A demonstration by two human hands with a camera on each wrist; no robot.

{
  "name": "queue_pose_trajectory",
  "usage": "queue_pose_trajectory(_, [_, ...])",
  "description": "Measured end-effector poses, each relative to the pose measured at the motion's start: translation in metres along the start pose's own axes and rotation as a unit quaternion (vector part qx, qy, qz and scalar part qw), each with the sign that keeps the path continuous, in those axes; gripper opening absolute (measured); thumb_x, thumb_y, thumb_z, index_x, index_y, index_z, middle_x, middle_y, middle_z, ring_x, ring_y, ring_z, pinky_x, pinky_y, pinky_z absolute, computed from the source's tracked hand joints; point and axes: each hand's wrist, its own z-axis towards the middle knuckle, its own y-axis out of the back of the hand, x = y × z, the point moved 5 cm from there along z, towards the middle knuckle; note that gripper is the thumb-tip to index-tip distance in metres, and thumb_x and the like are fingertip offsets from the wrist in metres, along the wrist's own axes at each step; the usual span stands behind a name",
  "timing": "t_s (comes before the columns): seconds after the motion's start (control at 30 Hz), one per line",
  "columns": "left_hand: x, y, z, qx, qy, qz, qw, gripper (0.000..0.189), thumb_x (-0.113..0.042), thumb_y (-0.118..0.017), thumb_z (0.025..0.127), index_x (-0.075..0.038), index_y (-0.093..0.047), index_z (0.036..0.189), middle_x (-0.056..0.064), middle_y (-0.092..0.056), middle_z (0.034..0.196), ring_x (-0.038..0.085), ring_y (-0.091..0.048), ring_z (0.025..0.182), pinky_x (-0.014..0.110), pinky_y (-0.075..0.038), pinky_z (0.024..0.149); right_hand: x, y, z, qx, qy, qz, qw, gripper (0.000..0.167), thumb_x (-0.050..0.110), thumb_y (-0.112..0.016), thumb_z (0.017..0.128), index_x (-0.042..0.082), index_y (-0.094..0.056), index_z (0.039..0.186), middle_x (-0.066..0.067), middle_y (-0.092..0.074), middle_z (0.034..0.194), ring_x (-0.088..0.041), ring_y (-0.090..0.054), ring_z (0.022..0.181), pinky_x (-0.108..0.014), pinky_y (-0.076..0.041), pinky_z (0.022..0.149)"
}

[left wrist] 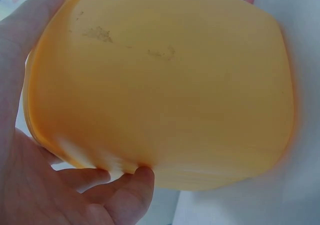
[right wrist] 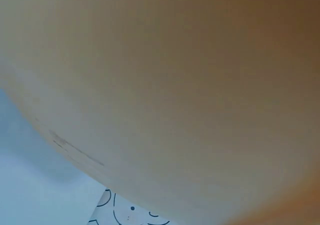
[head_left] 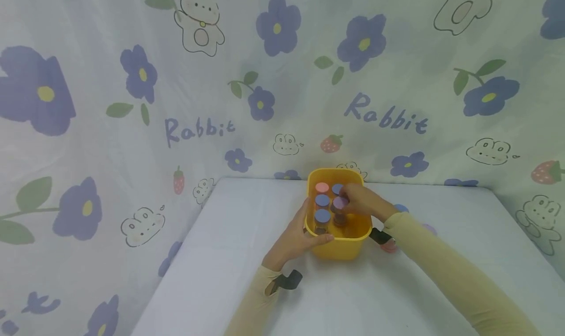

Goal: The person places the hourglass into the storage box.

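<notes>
A yellow plastic bin [head_left: 337,250] stands on the table with several small jars inside. My left hand [head_left: 293,240] holds the bin's left side, thumb over the near rim. In the left wrist view, curled fingers [left wrist: 132,195] rest against the bin wall [left wrist: 175,95]. Reaching in over the right rim, my right hand [head_left: 364,199] pinches a purple-lidded jar [head_left: 339,203] near its lid. To its left stand a pink-lidded jar [head_left: 322,187] and two blue-lidded jars [head_left: 322,215] in a row. Another blue lid [head_left: 337,189] shows behind the right fingers. A blurred bin wall [right wrist: 165,110] fills most of the right wrist view.
On the white table [head_left: 247,218], right of the bin and partly behind the right forearm, lie a blue round thing [head_left: 400,208], a purple one [head_left: 429,229] and a pink one [head_left: 389,246]. A printed curtain [head_left: 282,81] hangs behind the table.
</notes>
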Motion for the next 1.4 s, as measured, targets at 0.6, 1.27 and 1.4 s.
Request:
queue_pose_trajectory(0.6, [0.000, 0.001, -0.001, -0.003, 0.015, 0.003, 0.9999, 0.115, -0.058, -0.083, 0.080, -0.039, -0.008, 0.166, -0.006, -0.028, 0.170, 0.025, -0.034, 0.155, 0.064, -0.033, 0.123, 0.001, -0.002, 0.000, -0.030, 0.023, -0.018, 0.9991, 0.022, 0.010, -0.078, 0.090, 0.001, -0.072, 0.109, -0.007, -0.073, 0.094, -0.019, -0.062, 0.081, -0.038, -0.060, 0.084])
queue_pose_trajectory(1.27, [-0.002, 0.000, -0.003, -0.004, 0.008, 0.007, 0.9999, 0.114, -0.060, -0.083, 0.080, -0.042, -0.009, 0.164, -0.007, -0.025, 0.172, 0.028, -0.033, 0.156, 0.065, -0.033, 0.123, -0.002, 0.023, -0.022, -0.041, 0.038, 0.047, 0.9973, 0.042, 0.018, -0.071, 0.097, 0.000, -0.065, 0.134, -0.021, -0.070, 0.131, -0.039, -0.068, 0.118, -0.057, -0.055, 0.105])
queue_pose_trajectory(1.4, [-0.002, 0.001, -0.003, -0.006, 0.004, 0.004, 1.0000, 0.114, -0.060, -0.083, 0.079, -0.043, -0.010, 0.164, -0.010, -0.028, 0.170, 0.028, -0.034, 0.155, 0.066, -0.033, 0.123, 0.001, 0.044, -0.041, -0.076, 0.039, 0.064, 0.9943, 0.043, 0.019, -0.072, 0.097, 0.000, -0.065, 0.135, -0.021, -0.069, 0.134, -0.040, -0.066, 0.122, -0.058, -0.054, 0.107])
